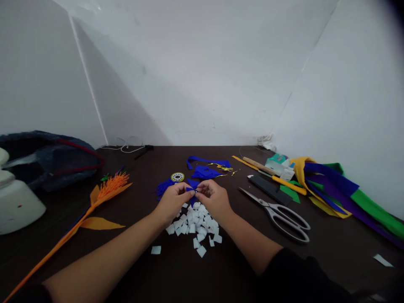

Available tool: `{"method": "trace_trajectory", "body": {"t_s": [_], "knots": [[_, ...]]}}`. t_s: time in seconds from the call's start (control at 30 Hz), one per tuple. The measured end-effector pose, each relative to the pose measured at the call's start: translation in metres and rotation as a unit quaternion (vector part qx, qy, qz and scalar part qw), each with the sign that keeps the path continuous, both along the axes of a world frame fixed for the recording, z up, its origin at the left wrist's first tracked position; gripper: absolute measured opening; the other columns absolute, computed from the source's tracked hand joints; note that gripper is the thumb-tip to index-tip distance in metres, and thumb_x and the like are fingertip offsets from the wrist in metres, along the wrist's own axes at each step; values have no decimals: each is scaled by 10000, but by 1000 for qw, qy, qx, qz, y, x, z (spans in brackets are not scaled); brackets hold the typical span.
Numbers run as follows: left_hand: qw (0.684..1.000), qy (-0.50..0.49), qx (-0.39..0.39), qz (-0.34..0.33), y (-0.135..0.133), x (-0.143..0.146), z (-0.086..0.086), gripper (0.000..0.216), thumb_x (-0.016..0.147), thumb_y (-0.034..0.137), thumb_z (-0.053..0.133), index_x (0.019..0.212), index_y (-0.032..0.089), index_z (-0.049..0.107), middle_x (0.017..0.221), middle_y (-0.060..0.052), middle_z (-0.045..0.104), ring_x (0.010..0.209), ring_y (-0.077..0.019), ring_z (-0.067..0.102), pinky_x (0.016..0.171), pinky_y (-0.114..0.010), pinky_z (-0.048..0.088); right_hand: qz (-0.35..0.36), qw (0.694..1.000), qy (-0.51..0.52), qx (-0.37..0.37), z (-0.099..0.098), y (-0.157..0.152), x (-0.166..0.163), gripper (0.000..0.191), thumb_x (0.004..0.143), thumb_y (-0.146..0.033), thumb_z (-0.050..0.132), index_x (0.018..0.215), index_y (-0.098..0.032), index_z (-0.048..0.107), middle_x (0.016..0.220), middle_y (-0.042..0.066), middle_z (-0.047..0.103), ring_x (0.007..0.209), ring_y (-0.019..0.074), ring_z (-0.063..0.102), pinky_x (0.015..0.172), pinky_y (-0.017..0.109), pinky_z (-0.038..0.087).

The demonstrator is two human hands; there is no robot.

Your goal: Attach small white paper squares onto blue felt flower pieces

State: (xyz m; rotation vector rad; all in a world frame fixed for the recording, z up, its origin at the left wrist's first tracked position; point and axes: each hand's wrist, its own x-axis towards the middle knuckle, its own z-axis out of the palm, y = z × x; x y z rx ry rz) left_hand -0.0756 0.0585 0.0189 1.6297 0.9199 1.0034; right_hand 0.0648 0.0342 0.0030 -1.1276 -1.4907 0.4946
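A small piece of blue crepe paper (193, 184) is pinched at its middle between the fingertips of my left hand (173, 201) and my right hand (217, 198). Both hands meet over a heap of small white paper squares (197, 222). Beyond my left hand lies a bundle of blue fringed strips (163, 187), with a round yellow-rimmed disc (177, 177) beside it. Farther back are more blue paper pieces (205, 172) with yellow scraps (224, 167). My fingers hide part of the held piece.
Scissors (277, 213) lie at the right, near a black bar (268, 189) and a yellow-handled cutter (288, 185). Coloured paper strips (334, 176) reach along the right side. An orange paper flower (110, 189), a white bottle (19, 204) and a dark bag (50, 153) are at the left.
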Motion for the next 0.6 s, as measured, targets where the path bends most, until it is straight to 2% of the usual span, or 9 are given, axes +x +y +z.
{"method": "trace_trajectory", "body": {"t_s": [0.33, 0.47, 0.6], "knots": [[999, 39, 19, 21, -2, 1, 3, 189, 676, 326, 528, 605, 156, 565, 561, 15, 494, 534, -107, 396, 515, -228, 294, -28, 993, -108, 48, 2, -6, 0, 205, 673, -132, 549, 859, -217, 567, 800, 13, 637, 741, 144, 600, 718, 295, 468], [999, 23, 19, 30, -1, 0, 2, 193, 673, 334, 528, 586, 163, 552, 519, 31, 457, 497, -96, 366, 504, -223, 292, -5, 997, -60, 50, 3, -7, -1, 232, 713, -139, 504, 924, -215, 563, 846, 24, 648, 800, 149, 607, 760, 299, 462], [1000, 6, 7, 17, -2, -1, 3, 185, 671, 329, 532, 588, 164, 544, 534, 22, 480, 510, -100, 391, 514, -225, 316, 26, 999, 34, 5, 5, 0, 5, 186, 758, -215, 474, 906, -201, 585, 838, 36, 655, 806, 162, 607, 748, 308, 466]]}}
